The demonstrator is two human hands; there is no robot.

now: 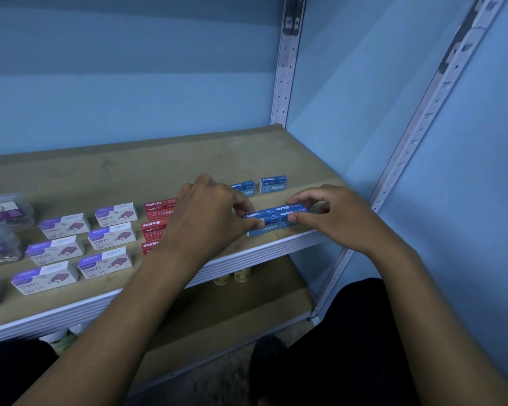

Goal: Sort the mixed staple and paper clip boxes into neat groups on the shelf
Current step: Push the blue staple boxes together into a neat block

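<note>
1. You have the blue staple boxes (276, 218) in hand: a small cluster near the front right of the shelf (159, 171), apparently stacked, though how many is hard to tell.
2. Your left hand (208, 212) pinches the cluster's left end, fingers curled; your right hand (332, 218) pinches its right end between thumb and fingertips.
3. Two more blue boxes (273, 184) sit behind, apart from the cluster.
4. To the left lie the red staple boxes (159, 210), partly hidden by your wrist, then the purple-and-white staple boxes (112, 235) in rows, then clear paper clip boxes (3, 212).
5. I judge the blue group is the step under way; next, square this cluster and line it up with the two behind.
</note>
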